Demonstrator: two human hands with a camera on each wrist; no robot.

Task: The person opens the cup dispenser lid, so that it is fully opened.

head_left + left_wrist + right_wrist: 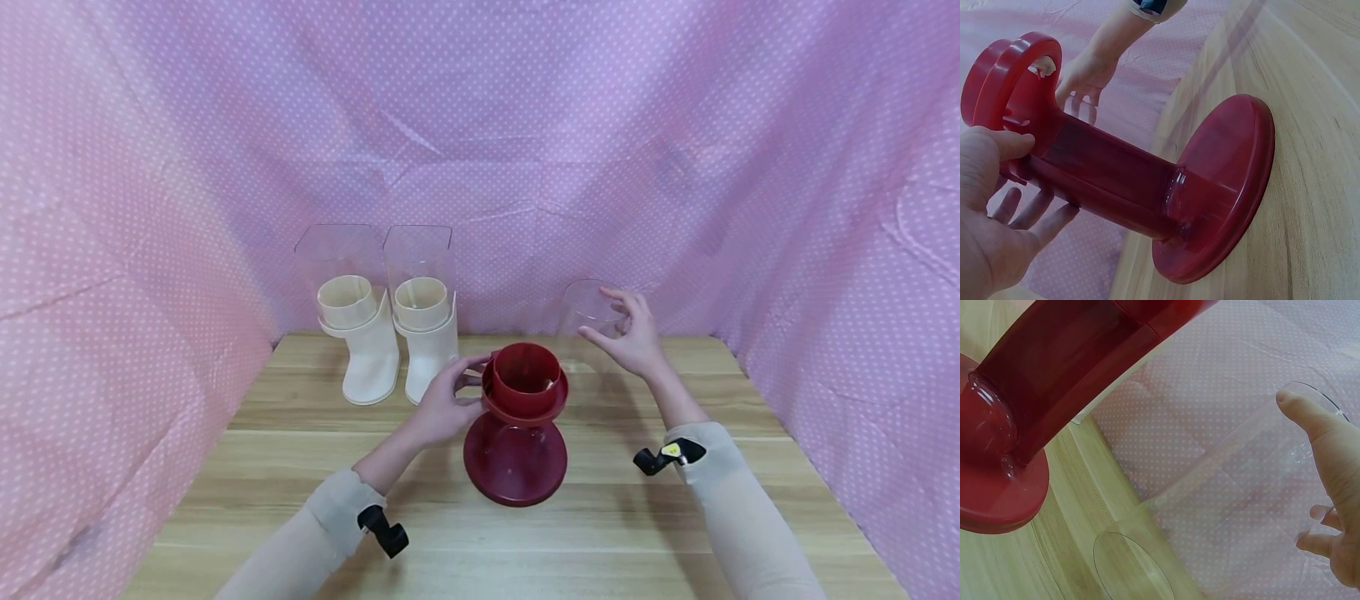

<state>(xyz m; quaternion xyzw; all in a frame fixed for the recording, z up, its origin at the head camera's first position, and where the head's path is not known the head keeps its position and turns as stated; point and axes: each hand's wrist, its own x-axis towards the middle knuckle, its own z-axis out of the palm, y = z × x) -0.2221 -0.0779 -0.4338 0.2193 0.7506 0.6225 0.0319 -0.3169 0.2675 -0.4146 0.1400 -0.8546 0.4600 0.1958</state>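
Observation:
A red stand (517, 454) rises from a round foot on the table and carries a ring-shaped cup at its top; something small and pale sits inside that cup. My left hand (448, 402) grips the stand at its upper left, the thumb (1017, 145) lying on the collar and the other fingers behind the column. To the right, my right hand (632, 337) holds a clear round tube (1222, 487) near its upper rim, thumb on one side and fingers on the other. The tube's lower end is low over the table; whether it touches, I cannot tell.
Two cream boot-shaped stands (371, 367) with round cups are at the back left of the wooden table (315, 500). Clear angular containers (417, 246) rise behind those cups. Pink dotted cloth (480, 108) hangs close behind the table and along both sides.

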